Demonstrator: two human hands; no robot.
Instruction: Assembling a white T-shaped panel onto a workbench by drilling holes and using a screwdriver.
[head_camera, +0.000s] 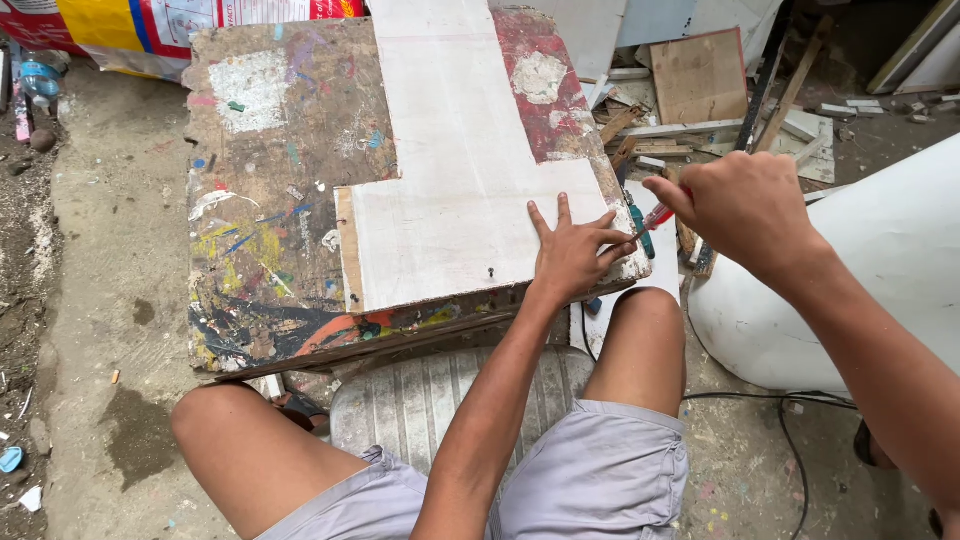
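Note:
My left hand (572, 250) lies flat with fingers spread on the near right corner of a white L-shaped board (450, 190). That board rests on a paint-splattered wooden work board (270, 200). My right hand (745, 205) is closed around a red-handled screwdriver (655, 217), whose tip points at the board's right edge beside my left fingertips. A small dark screw (491, 272) sits in the white board near its front edge.
Wood scraps and offcuts (700, 110) are piled at the back right. A large white curved object (870, 270) stands to the right, with a black cable (790, 410) on the concrete floor. My bare knees flank a grey ribbed seat (440, 400).

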